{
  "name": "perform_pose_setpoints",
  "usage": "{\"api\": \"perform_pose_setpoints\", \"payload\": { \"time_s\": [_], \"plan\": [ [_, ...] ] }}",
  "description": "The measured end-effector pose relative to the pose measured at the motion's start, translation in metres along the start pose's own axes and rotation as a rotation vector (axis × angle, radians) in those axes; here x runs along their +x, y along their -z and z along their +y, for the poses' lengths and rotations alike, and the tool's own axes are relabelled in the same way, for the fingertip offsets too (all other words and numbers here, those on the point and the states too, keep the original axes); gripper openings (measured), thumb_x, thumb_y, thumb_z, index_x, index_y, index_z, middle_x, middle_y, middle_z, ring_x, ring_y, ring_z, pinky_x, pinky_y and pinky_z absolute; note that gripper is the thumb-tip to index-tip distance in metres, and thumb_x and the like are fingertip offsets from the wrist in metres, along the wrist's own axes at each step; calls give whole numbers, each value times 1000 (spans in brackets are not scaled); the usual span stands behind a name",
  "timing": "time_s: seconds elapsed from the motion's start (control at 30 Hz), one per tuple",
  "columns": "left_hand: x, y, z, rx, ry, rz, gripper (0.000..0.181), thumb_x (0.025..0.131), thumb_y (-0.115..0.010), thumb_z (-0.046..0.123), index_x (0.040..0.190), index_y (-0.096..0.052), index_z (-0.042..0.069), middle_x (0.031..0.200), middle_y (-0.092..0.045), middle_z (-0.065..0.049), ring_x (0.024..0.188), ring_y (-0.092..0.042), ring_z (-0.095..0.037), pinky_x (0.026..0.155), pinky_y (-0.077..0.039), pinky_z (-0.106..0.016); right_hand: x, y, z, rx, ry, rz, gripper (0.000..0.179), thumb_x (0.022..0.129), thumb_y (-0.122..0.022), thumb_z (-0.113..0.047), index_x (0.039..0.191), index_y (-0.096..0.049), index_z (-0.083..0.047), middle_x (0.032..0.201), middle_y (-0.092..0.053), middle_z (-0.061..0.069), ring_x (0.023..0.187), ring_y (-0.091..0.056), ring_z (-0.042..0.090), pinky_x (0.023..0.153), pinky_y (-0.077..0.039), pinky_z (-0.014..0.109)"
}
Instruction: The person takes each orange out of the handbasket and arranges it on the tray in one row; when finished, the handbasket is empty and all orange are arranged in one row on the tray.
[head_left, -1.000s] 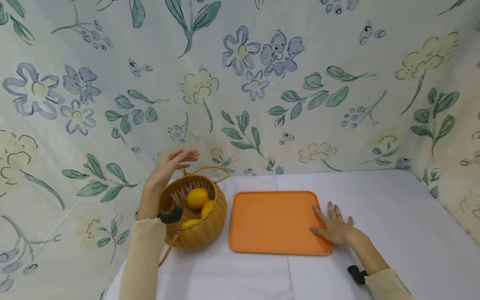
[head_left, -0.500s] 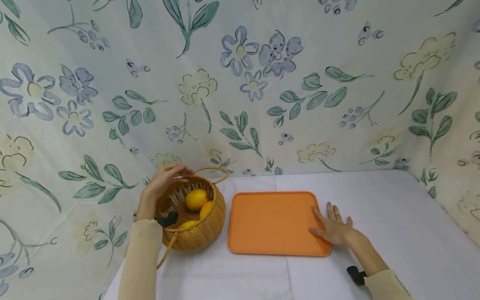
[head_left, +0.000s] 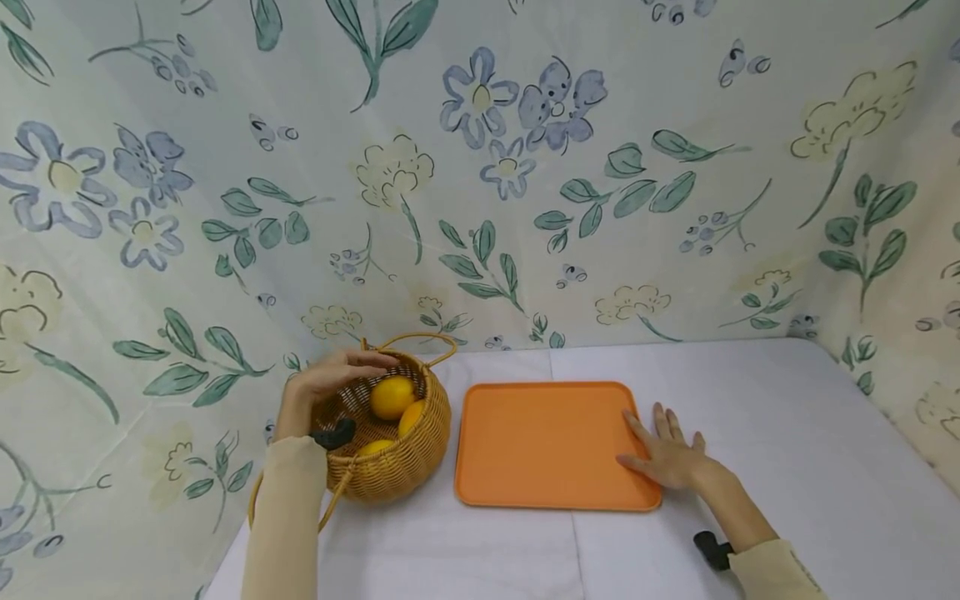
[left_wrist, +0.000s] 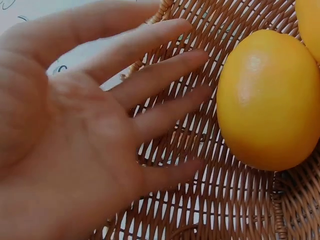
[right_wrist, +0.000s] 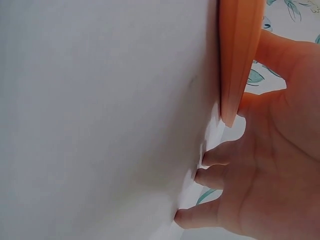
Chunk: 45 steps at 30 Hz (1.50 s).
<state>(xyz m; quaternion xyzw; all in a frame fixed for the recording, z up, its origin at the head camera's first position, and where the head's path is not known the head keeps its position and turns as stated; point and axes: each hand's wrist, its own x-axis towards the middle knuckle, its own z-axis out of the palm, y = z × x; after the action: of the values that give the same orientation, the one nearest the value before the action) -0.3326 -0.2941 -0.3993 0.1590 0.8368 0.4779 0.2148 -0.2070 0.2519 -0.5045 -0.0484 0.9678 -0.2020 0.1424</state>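
Observation:
My left hand [head_left: 339, 375] hangs over the mouth of a wicker basket [head_left: 405, 467], fingers spread and holding nothing. In the left wrist view the fingertips [left_wrist: 197, 59] stop just short of a yellow lemon [left_wrist: 267, 100]. Several lemons lie in the basket, one of them [head_left: 392, 397] nearest my fingers and another [head_left: 412, 418] beside it. My right hand [head_left: 671, 457] rests at the right edge of an orange tray [head_left: 547, 446], thumb and a finger over its rim. The other fingertips touch the white cloth beside it, as the right wrist view shows.
The basket's looped handles [head_left: 423, 337] stick out at its back and front. A white cloth [head_left: 465, 558] covers the table. Behind it hangs a floral curtain [head_left: 480, 167]. A black wrist mount [head_left: 712, 550] sits at the right cuff and another [head_left: 335, 435] at the left.
My left hand has come down from above the basket's rear rim into its mouth, fingers now close to the lemons. My right hand has stayed at the tray's edge.

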Motion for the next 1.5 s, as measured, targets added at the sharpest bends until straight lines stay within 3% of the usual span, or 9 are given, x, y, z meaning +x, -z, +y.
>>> {"api": "perform_pose_setpoints", "payload": {
  "time_s": [0.13, 0.3, 0.53, 0.67, 1.03, 1.17, 1.37, 1.5],
  "plan": [
    [1, -1, -3, 29, 19, -62, 45, 106, -55, 14, 147, -53, -3, 158, -47, -21, 149, -36, -42, 125, -26, -60, -1, 2, -1, -8, 8, 6, 88, 100, -58, -54, 162, -24, -2, 161, 4, 46, 148, 3, 67, 109, 0, 89],
    [3, -1, -9, 95, -26, -131, 46, 106, -50, 4, 151, -49, -2, 160, -45, -21, 151, -33, -43, 124, -27, -60, -3, 4, -2, 3, 11, -1, 88, 101, -58, -53, 162, -23, -1, 161, 5, 46, 148, 4, 67, 108, 1, 89],
    [5, 1, -14, 100, 2, -192, 46, 102, -56, 5, 148, -56, 6, 160, -45, -18, 147, -40, -38, 114, -43, -40, -2, 3, -1, 20, 12, -12, 88, 101, -58, -54, 162, -23, -1, 161, 7, 46, 148, 5, 67, 108, 2, 89],
    [5, 0, -14, 95, 23, -218, 46, 101, -59, 5, 147, -57, 3, 158, -46, -22, 139, -46, -36, 107, -47, -33, -1, 2, 0, 18, 10, -12, 89, 101, -58, -54, 162, -23, -1, 161, 7, 46, 148, 5, 66, 108, 3, 89],
    [7, -4, -17, 18, 107, -225, 52, 98, -62, 1, 149, -54, 5, 156, -47, -22, 122, -56, -21, 99, -54, -35, -1, 1, -2, 9, 6, -4, 88, 101, -57, -54, 162, -22, -2, 161, 7, 46, 148, 5, 66, 109, 2, 89],
    [6, -6, -14, 35, 160, -225, 53, 98, -64, 6, 150, -53, 8, 154, -49, -21, 117, -55, -21, 95, -55, -36, -2, 1, -3, 17, 8, -6, 88, 101, -58, -53, 162, -22, -1, 161, 7, 46, 148, 5, 66, 109, 2, 89],
    [4, -7, -12, 52, 214, -226, 56, 102, -63, 13, 156, -47, 10, 164, -39, -19, 143, -44, -33, 115, -45, -50, -2, 2, -3, 17, 3, -4, 88, 101, -58, -53, 162, -22, -1, 162, 7, 46, 149, 5, 66, 109, 3, 88],
    [4, -8, -13, 6, 266, -225, 59, 103, -61, 12, 158, -42, 11, 165, -34, -22, 143, -44, -36, 112, -49, -52, -1, 2, -3, 4, 0, -2, 88, 101, -58, -53, 162, -22, -2, 162, 6, 46, 149, 4, 66, 109, 2, 88]
  ]
}}
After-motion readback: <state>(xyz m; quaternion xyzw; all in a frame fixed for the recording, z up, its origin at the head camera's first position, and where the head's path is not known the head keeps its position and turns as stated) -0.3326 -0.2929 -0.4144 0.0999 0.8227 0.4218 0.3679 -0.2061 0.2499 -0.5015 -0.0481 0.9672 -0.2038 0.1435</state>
